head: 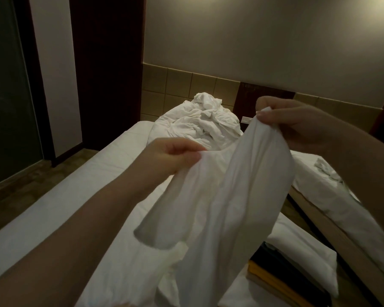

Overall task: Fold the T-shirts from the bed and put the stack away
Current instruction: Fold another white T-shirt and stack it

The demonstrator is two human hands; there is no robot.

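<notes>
Above the dim room's white bed (80, 189), the left hand (171, 158) and right hand (297, 127) pinch a white T-shirt (220, 207) by its top edge, letting it hang open, probably for folding.

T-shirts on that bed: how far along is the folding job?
Partly done. A folded stack, yellow and dark layers, lies at lower right. In hand: the left hand and right hand pinch a white T-shirt, held up unfolded over the bed. Left: folding it, perhaps the crumpled white heap at the far end (shirts or bedding, unclear), and putting the stack away.
</notes>
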